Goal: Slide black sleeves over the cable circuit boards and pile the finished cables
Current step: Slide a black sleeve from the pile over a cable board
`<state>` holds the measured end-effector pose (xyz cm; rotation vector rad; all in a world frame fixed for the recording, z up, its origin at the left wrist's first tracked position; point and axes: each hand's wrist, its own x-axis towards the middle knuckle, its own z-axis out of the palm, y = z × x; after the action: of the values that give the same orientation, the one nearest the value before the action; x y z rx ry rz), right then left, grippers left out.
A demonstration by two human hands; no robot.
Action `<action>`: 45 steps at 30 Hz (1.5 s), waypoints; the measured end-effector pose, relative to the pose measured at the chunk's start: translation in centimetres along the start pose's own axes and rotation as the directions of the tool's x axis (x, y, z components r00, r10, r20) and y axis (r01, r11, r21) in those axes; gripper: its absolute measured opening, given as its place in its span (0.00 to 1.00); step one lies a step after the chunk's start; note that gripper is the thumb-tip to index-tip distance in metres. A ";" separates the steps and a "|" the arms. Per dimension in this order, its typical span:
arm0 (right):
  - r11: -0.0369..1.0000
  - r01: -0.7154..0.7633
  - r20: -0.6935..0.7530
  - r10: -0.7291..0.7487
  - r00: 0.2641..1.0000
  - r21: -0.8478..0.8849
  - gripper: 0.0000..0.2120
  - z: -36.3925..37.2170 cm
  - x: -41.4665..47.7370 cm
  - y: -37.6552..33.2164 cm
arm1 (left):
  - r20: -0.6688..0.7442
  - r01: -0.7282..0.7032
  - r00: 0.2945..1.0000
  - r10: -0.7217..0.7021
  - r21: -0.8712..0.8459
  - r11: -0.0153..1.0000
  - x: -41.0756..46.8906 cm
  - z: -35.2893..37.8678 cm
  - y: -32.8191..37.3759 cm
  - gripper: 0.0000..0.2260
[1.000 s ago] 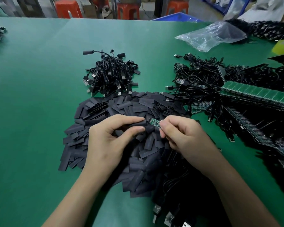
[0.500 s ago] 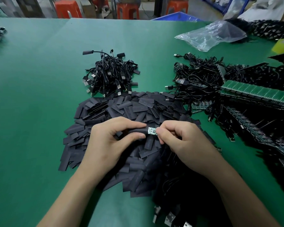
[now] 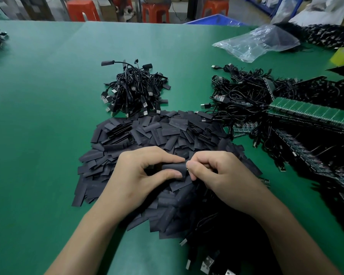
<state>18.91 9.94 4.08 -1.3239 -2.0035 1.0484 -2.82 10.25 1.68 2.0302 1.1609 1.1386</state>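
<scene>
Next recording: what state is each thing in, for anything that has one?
left hand: pinches the sleeve's left part.
right hand: pinches the sleeve's right end.
sleeve: held between both hands, no board showing.
loose sleeves: flat, heaped on the table.
finished cables: piled behind the sleeves.
bare cables: tangled, boards uncovered.
bag: crumpled, lying on the table.

Place: assembly workshop — a factory bench, by the look of it.
Bench: green mat, heaped cables, board strips.
Behind: orange stools — blue bin.
</scene>
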 end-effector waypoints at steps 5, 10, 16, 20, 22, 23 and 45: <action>0.995 -0.002 0.026 -0.001 1.000 0.103 0.13 0.0 0.0 0.2 | -0.027 -0.001 1.000 0.001 -0.033 0.999 0.0 0.3 0.3 0.09; 0.986 -0.005 0.062 -0.005 0.998 0.170 0.10 -0.6 0.0 0.5 | -0.081 -0.006 0.997 0.005 -0.012 1.000 -0.1 0.3 0.3 0.09; 0.993 -0.001 0.065 -0.007 0.998 0.119 0.11 -0.6 0.1 0.9 | -0.095 -0.042 0.995 0.040 -0.019 0.999 -0.3 0.5 0.3 0.09; 0.995 0.014 0.070 -0.021 0.997 0.100 0.11 -0.5 0.1 0.8 | -0.090 -0.081 0.993 0.080 0.000 0.997 -0.3 0.7 0.4 0.09; 0.993 0.015 0.075 -0.024 0.997 0.113 0.12 -0.4 0.2 0.7 | -0.088 -0.091 0.992 0.091 0.001 0.996 -0.3 0.9 0.5 0.09; 0.992 0.016 0.077 -0.026 0.997 0.127 0.12 -0.4 0.2 0.8 | -0.090 -0.091 0.992 0.091 0.000 0.996 -0.3 0.9 0.5 0.09; 0.964 0.000 0.028 -0.008 1.000 0.265 0.08 -0.1 0.4 1.1 | -0.138 -0.098 0.985 0.105 0.054 0.994 -0.4 1.2 0.6 0.09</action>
<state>19.41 10.60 3.22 -1.1681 -1.8094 1.2895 -1.65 9.53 1.41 2.0938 1.1736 1.3349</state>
